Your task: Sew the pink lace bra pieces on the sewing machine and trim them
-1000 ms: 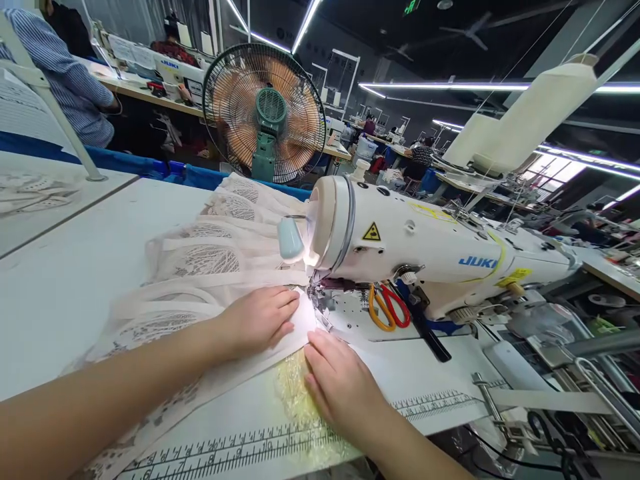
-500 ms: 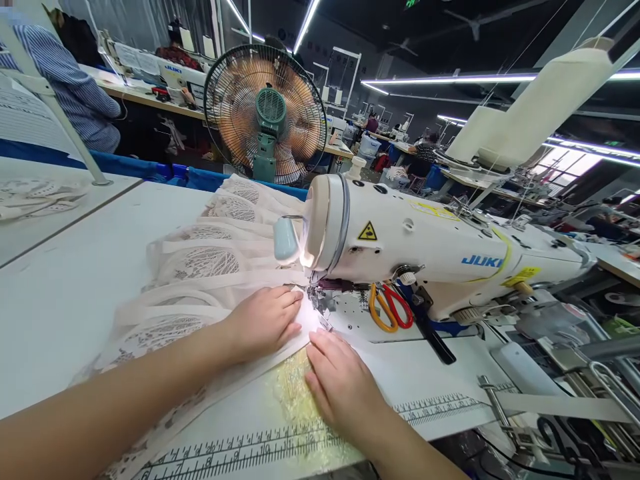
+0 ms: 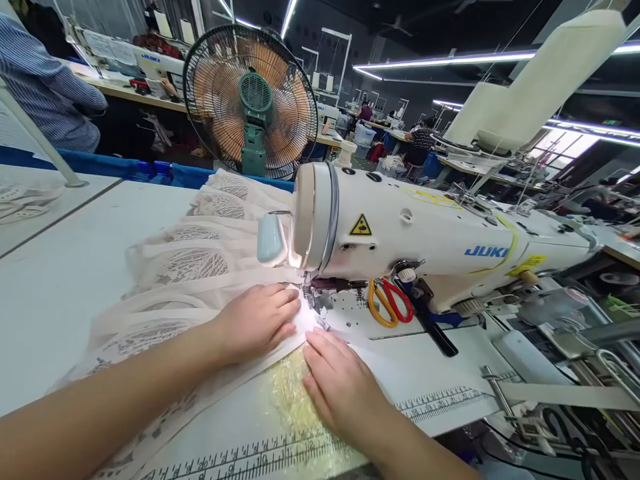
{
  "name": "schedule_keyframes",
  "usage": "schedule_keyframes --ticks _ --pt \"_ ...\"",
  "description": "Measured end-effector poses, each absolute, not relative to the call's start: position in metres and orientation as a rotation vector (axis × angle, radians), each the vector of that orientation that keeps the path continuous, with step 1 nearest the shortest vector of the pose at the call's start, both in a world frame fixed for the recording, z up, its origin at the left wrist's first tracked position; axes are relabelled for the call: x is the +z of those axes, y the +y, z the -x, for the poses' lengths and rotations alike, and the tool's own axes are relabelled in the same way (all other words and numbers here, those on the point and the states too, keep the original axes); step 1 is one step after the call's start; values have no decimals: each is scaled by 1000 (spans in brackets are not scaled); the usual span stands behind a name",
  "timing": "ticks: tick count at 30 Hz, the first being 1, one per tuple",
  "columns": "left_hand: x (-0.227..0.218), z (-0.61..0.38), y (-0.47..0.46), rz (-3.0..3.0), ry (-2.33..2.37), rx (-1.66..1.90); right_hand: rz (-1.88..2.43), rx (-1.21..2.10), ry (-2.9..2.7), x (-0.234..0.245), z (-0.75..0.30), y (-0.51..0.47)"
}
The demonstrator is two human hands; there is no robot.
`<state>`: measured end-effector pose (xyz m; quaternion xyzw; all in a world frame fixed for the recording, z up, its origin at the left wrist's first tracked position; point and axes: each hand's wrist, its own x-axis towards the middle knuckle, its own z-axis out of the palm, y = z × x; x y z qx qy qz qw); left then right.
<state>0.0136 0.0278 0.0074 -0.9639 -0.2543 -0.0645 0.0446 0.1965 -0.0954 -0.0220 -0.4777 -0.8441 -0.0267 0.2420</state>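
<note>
My left hand [image 3: 257, 321] lies flat, fingers together, on a cream strip of lace fabric [image 3: 195, 267] just left of the needle and presser foot [image 3: 316, 303]. My right hand [image 3: 340, 387] rests palm down on the fabric's near edge, fingertips just in front of the presser foot. Both hands press the cloth on the white table [image 3: 60, 280]. The white JUKI sewing machine [image 3: 425, 247] stretches to the right, its lamp lit over the needle. The cloth runs back in folded bands behind the machine head.
Scissors with one orange and one red handle [image 3: 390, 303] lie on the machine bed. A printed ruler [image 3: 260, 453] runs along the table's front edge. A fan [image 3: 253, 100] stands behind the table. A person in a striped shirt [image 3: 45, 93] sits at the far left. Thread cones [image 3: 540, 87] rise at the right.
The view has shifted a little, so the scene sits lower and further left in the frame. Both hands keep the same flat hold on the fabric by the needle.
</note>
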Motion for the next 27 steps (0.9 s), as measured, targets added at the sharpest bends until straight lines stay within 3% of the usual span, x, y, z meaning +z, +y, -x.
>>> schedule_keyframes --ticks 6,20,27 --pt "11 -15 44 2920 -711 -115 1379 -89 -2272 -23 -193 -88" --pt "10 -7 27 2991 -206 -339 1425 -139 -2230 -25 -190 -85" --pt "0 1 50 2926 -291 -286 1417 -73 -2237 -22 -193 -89"
